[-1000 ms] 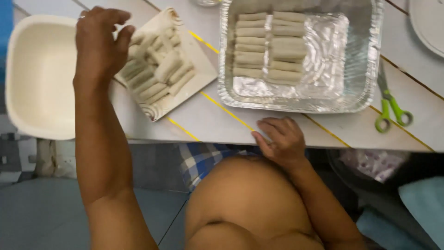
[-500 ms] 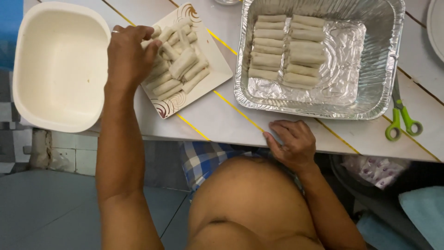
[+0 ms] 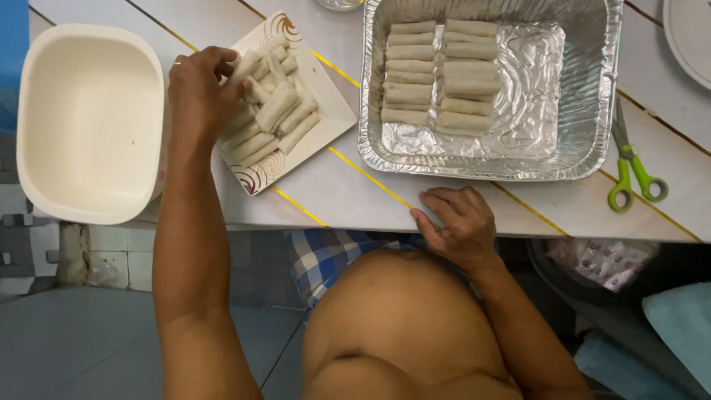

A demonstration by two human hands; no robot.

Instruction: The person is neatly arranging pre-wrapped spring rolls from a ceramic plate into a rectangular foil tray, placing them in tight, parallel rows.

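My left hand (image 3: 201, 92) rests on the left side of a square white plate (image 3: 329, 118) piled with several pale uncooked spring rolls (image 3: 280, 111), its fingers curled around one roll at the pile's top left. A foil tray (image 3: 518, 137) to the right holds two neat columns of the same rolls (image 3: 441, 78). My right hand (image 3: 458, 222) lies flat on the table's near edge, below the tray, holding nothing.
A cream plastic basin (image 3: 89, 122) stands at the table's left end. Green-handled scissors (image 3: 629, 170) lie right of the tray. A white plate's rim (image 3: 685, 37) shows at the top right. Below the table are a tiled floor and a bag.
The view has shifted, so everything sits lower and further right in frame. My left hand stays on the plate's rolls, fingers now curled at the pile's top left. My right hand stays on the edge.
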